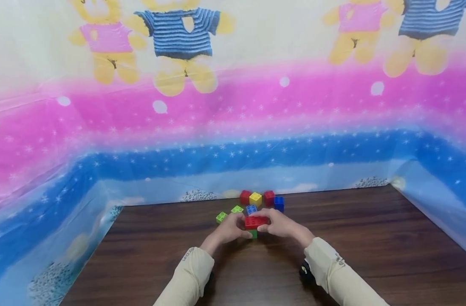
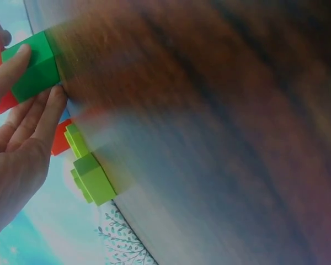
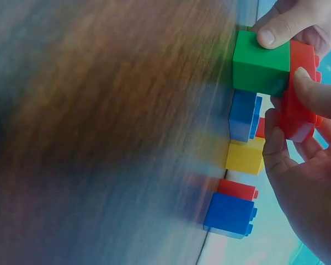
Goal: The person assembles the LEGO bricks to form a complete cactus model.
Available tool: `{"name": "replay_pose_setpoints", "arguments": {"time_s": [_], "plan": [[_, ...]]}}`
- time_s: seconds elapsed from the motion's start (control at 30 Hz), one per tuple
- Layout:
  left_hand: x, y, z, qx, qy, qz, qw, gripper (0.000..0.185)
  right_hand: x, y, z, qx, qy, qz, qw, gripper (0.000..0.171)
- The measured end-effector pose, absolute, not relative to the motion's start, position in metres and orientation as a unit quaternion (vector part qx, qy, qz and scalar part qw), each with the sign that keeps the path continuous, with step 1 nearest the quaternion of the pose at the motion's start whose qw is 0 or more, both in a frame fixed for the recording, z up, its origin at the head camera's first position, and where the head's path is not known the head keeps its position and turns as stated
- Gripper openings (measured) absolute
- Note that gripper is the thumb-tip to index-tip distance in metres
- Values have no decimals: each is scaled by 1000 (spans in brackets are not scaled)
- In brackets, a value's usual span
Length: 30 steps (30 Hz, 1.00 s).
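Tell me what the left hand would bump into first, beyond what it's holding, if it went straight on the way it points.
Probably the lighter blue brick, behind the green brick the left hand grips. Depth is unclear, though, and the right hand is close enough that it might come first.

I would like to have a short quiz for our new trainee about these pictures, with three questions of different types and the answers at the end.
1. Which brick does the right hand hold?
A) the yellow one
B) the long red brick
C) the dark blue one

2. True or false: the left hand touches the green block that sits under the long red brick.

3. How many lime-green bricks does the head view show on the table?

Key: 1. B. 2. True; its thumb presses on a side of the block. 3. Two.
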<state>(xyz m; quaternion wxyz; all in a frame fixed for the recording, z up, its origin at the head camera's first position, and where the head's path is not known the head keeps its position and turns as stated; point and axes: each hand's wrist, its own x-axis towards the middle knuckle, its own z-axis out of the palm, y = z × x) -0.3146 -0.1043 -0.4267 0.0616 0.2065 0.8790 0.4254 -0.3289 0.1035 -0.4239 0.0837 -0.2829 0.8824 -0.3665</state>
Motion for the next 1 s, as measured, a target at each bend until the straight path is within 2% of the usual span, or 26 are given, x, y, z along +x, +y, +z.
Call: {"name": "replay_pose_setpoints", "arguments": {"time_s": [0.43,1.0], "plan": [[-314,-104,-427,194,875,438,63,24,-337,106,-424,-275,857,-420,113,40],[-311,-104,-419,173,877,440,84,29,-336,105,-430,-271,848,-444,105,40]]}}
